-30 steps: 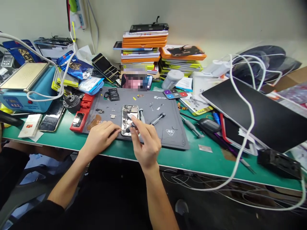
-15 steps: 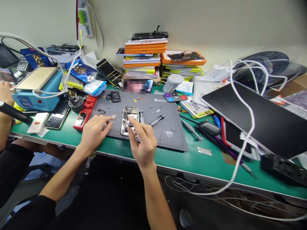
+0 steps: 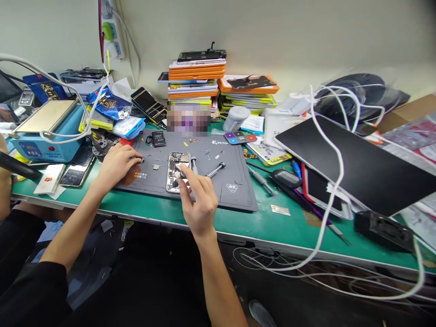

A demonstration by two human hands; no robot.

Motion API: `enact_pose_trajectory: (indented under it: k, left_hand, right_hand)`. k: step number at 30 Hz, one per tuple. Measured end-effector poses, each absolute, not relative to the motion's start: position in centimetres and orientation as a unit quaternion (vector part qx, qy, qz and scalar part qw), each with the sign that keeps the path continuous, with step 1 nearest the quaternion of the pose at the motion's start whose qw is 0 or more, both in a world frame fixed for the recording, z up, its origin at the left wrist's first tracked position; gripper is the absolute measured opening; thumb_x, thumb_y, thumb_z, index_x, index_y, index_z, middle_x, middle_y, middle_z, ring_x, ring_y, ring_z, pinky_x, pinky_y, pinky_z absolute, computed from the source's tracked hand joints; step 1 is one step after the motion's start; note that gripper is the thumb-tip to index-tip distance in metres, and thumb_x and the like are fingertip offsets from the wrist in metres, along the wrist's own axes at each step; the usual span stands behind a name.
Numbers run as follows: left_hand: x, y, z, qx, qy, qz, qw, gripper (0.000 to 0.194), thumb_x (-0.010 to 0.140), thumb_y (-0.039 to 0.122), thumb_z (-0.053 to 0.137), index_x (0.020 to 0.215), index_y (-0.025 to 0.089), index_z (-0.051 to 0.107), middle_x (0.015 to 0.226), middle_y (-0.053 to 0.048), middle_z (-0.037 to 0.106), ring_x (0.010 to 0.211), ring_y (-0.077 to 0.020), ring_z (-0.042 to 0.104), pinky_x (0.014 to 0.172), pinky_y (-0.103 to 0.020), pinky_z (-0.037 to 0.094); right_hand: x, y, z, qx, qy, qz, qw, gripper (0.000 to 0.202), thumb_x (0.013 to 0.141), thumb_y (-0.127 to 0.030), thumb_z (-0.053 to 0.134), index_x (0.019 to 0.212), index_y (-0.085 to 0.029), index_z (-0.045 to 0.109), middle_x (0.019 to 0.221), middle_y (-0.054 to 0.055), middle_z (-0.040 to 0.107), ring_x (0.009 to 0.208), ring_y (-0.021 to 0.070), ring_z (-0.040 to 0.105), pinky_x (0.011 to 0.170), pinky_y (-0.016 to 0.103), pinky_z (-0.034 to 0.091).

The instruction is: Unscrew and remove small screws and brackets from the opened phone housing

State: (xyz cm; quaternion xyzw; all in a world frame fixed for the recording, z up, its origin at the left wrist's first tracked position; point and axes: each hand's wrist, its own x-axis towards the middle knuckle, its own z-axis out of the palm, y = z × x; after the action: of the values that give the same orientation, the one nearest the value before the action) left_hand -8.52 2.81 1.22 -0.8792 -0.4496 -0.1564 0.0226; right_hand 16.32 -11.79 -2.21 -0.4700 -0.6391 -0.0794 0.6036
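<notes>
An opened phone [image 3: 172,170] lies on the grey work mat [image 3: 204,200], its inner boards and silver parts exposed. Over its right half, my right hand [image 3: 200,196] is closed, with thumb and fingers pinching a dark screwdriver [image 3: 176,183] that is mostly hidden. My left hand [image 3: 117,164] rests at the mat's left side, fingertips together on a small dark phone part [image 3: 142,160]. A small silver metal piece [image 3: 156,167] lies between the hands. Right of the phone are a grey-handled screwdriver [image 3: 194,165] and another screwdriver [image 3: 216,170].
A black battery [image 3: 158,139] lies toward the back of the mat. Stacked orange and yellow boxes [image 3: 197,70] stand behind it. At left are a blue heating machine [image 3: 47,141] and another person's arm [image 3: 4,181]. A white cable [image 3: 335,181] loops over the right side.
My left hand has moved left and back, from near the silver piece to the small dark part. My right hand stays over the phone. The view has shifted slightly.
</notes>
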Motion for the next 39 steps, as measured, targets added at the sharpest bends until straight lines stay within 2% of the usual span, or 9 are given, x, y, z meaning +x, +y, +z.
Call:
enact_pose_trajectory:
  k: [5, 9, 13, 19, 23, 28, 39]
  left_hand:
    - [-8.3, 2.9, 1.5, -0.880, -0.450, -0.155, 0.002, 0.025, 0.106, 0.040, 0.060, 0.101, 0.024, 0.079, 0.105, -0.005, 0.079, 0.100, -0.0259, 0.063, 0.097, -0.042, 0.044]
    - [-8.1, 2.3, 2.0, -0.879, -0.449, -0.162, 0.003, 0.026, 0.107, 0.038, 0.058, 0.100, 0.022, 0.077, 0.099, -0.005, 0.079, 0.096, -0.0259, 0.064, 0.093, -0.042, 0.046]
    - [-7.4, 0.7, 2.5, -0.881, -0.436, -0.184, 0.015, 0.027, 0.109, 0.039, 0.056, 0.102, 0.021, 0.076, 0.098, -0.007, 0.077, 0.096, -0.0258, 0.063, 0.096, -0.043, 0.047]
    - [-5.1, -3.5, 1.8, -0.903, -0.375, -0.197, -0.078, 0.023, 0.110, 0.037, 0.057, 0.104, 0.021, 0.073, 0.103, -0.004, 0.078, 0.095, -0.0223, 0.063, 0.089, -0.037, 0.049]
    - [-4.1, -5.7, 0.3, -0.906, -0.367, -0.211, -0.017, 0.025, 0.112, 0.032, 0.051, 0.106, 0.020, 0.071, 0.103, -0.006, 0.077, 0.095, -0.0228, 0.062, 0.090, -0.038, 0.047]
    - [-3.5, -6.1, -0.4, -0.920, -0.338, -0.189, 0.061, 0.024, 0.113, 0.030, 0.049, 0.109, 0.020, 0.070, 0.105, -0.005, 0.076, 0.092, -0.0229, 0.061, 0.084, -0.038, 0.043]
    - [-4.4, -4.7, -0.3, -0.872, -0.425, -0.238, -0.041, 0.019, 0.109, 0.034, 0.059, 0.102, 0.021, 0.072, 0.102, -0.005, 0.073, 0.095, -0.0226, 0.059, 0.093, -0.039, 0.048]
  right_hand:
    - [16.3, -11.8, -2.2, -0.470, -0.634, -0.078, 0.609, 0.058, 0.099, -0.005, 0.066, 0.151, -0.029, 0.059, 0.113, 0.005, 0.082, 0.088, 0.0147, 0.072, 0.081, 0.031, 0.059]
    - [16.3, -11.8, -2.4, -0.473, -0.631, -0.075, 0.611, 0.058, 0.099, -0.006, 0.067, 0.151, -0.030, 0.058, 0.117, 0.005, 0.082, 0.092, 0.0156, 0.074, 0.082, 0.032, 0.060]
    - [16.4, -11.7, -2.5, -0.473, -0.630, -0.073, 0.611, 0.057, 0.099, -0.005, 0.066, 0.151, -0.029, 0.059, 0.117, 0.006, 0.082, 0.090, 0.0153, 0.074, 0.082, 0.032, 0.059]
    - [16.5, -11.9, -2.6, -0.488, -0.625, -0.064, 0.606, 0.056, 0.099, -0.007, 0.067, 0.150, -0.030, 0.060, 0.117, 0.005, 0.082, 0.087, 0.0151, 0.071, 0.082, 0.033, 0.058]
    - [16.5, -12.1, -2.5, -0.494, -0.623, -0.064, 0.603, 0.056, 0.100, -0.007, 0.065, 0.150, -0.031, 0.059, 0.119, 0.004, 0.082, 0.087, 0.0149, 0.072, 0.082, 0.032, 0.058]
    - [16.5, -12.1, -2.3, -0.494, -0.622, -0.072, 0.603, 0.058, 0.100, -0.007, 0.065, 0.152, -0.032, 0.058, 0.123, 0.003, 0.082, 0.090, 0.0145, 0.073, 0.082, 0.030, 0.059]
    - [16.5, -12.2, -2.4, -0.506, -0.615, -0.065, 0.601, 0.057, 0.100, -0.006, 0.065, 0.151, -0.031, 0.059, 0.124, 0.004, 0.082, 0.087, 0.0152, 0.072, 0.080, 0.031, 0.060]
